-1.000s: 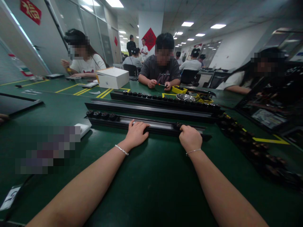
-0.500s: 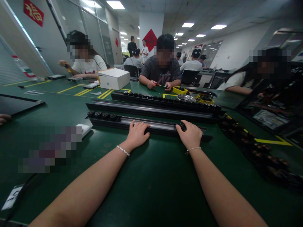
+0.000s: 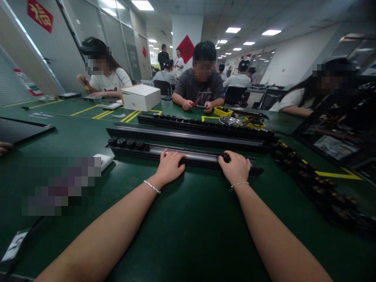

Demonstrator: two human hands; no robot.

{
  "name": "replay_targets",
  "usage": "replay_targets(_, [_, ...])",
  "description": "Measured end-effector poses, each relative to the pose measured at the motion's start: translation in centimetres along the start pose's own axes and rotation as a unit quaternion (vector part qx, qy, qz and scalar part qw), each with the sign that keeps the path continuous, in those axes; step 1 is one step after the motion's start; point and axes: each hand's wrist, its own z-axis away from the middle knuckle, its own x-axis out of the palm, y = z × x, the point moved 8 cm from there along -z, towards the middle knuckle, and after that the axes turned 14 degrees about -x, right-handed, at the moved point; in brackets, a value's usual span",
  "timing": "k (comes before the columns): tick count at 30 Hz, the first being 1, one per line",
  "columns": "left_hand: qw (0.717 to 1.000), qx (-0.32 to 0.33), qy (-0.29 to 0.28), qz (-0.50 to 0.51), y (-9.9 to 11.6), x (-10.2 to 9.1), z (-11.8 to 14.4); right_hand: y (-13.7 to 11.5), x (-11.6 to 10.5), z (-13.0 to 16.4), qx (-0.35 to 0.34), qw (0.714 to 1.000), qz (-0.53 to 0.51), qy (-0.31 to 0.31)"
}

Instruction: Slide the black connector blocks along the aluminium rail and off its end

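The left hand [image 3: 169, 166] lies flat and open on the near black rail [image 3: 188, 156]. The right hand [image 3: 236, 167] has its grip closed on a small black knob [image 3: 226, 157] on that rail, on the green bench [image 3: 188, 219].

The table [image 3: 188, 219] was dark green with yellow line markings, the long rail [image 3: 194, 156] was black with a silvery strip and black knobs, the box [image 3: 141, 98] was white, the tray [image 3: 222, 111] yellow, and the wall signs [image 3: 185, 49] red.
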Motion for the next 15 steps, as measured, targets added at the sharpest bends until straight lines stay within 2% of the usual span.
replay_targets(15, [1.0, 0.001, -0.002, 0.001, 0.0, 0.0, 0.0, 1.7, -0.8, 0.1, 0.032, 0.999, 0.022, 0.011])
